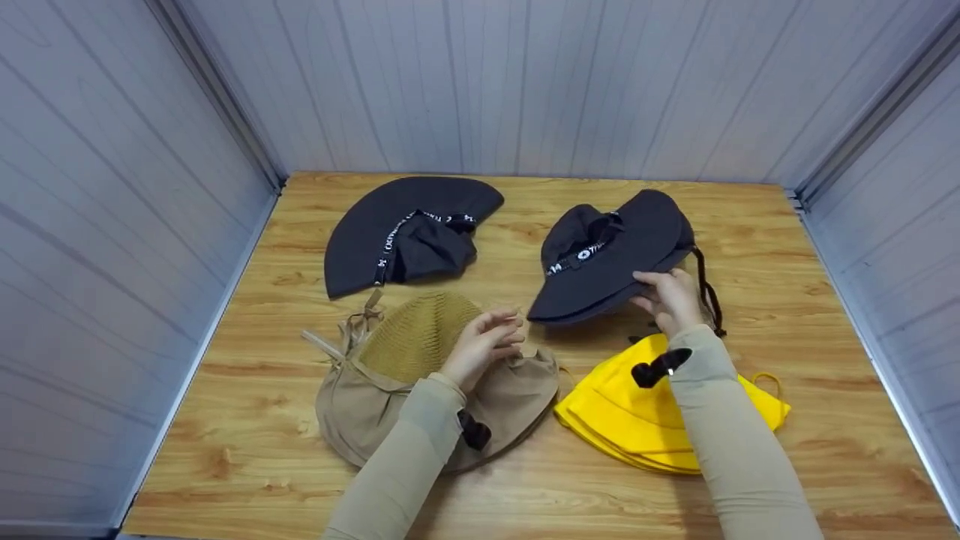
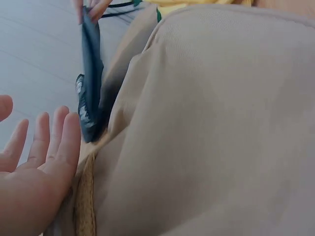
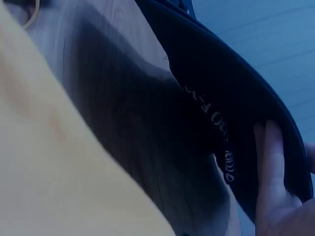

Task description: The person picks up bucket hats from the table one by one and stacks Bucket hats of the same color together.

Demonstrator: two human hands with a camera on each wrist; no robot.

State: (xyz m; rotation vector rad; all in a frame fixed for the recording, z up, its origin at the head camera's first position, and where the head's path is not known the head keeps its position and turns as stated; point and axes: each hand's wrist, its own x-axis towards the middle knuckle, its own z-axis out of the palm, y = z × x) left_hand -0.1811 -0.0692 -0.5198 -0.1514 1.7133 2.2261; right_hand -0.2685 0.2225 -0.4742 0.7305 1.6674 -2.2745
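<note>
A dark bucket hat (image 1: 600, 262) with a lettered band and a black cord is tilted up at the back right. My right hand (image 1: 671, 296) pinches its brim, thumb on one face and fingers on the other, as the right wrist view shows with the brim (image 3: 275, 103). My left hand (image 1: 487, 345) hovers over a beige sun hat (image 1: 517, 390) with a tan woven crown, holding nothing. In the left wrist view the left hand (image 2: 44, 157) has its fingers extended beside the beige fabric (image 2: 211, 108).
A second dark hat (image 1: 405, 232) lies folded at the back left, its lettered band showing. Under my right forearm, a yellow hat (image 1: 630, 405) with a thin cord lies folded on the wooden table (image 1: 247, 360). Pale panels (image 1: 480, 82) wall the table's back and sides.
</note>
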